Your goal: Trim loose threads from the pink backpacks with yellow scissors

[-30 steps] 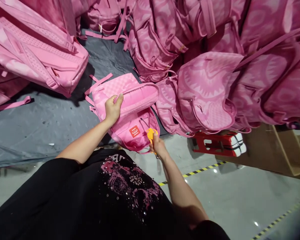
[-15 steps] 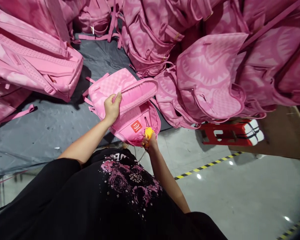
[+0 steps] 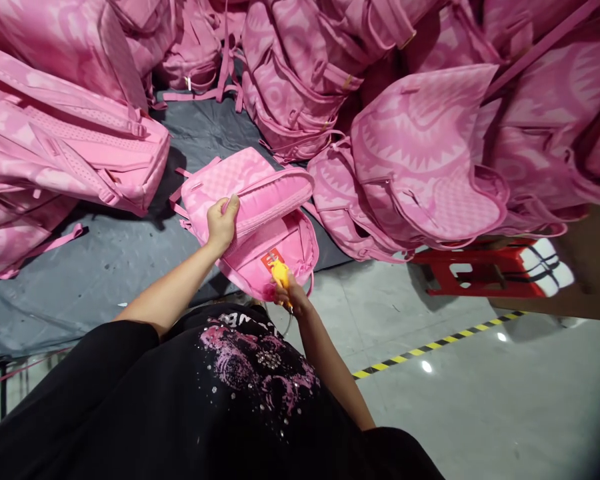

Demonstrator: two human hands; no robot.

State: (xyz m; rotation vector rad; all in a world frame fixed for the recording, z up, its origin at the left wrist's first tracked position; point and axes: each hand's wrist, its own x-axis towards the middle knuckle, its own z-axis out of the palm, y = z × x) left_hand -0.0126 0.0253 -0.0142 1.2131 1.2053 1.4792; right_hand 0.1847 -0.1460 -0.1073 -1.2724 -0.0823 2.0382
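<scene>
A small pink backpack (image 3: 245, 163) lies on the dark grey sheet, its front flap lifted so the compartment gapes toward me. My left hand (image 3: 222, 224) grips the edge of the flap, thumb on top. In my right hand (image 3: 291, 293) is a yellow hand tool (image 3: 280, 272) with a thin metal tip and a cord or hose trailing below. Its tip points over the red label (image 3: 270, 260) sewn inside the compartment and partly covers it. Whether the tip touches the label I cannot tell.
Pink backpacks crowd the back and right, such as one with a jagged print (image 3: 425, 153). Another backpack (image 3: 80, 140) lies at the left. A red stool-like object (image 3: 485, 267) stands beyond the table edge, near yellow-and-black floor tape (image 3: 440, 343).
My right hand has moved left with the yellow tool, from the compartment's right side to over the red label. My left hand still holds the flap. The view has shifted slightly.
</scene>
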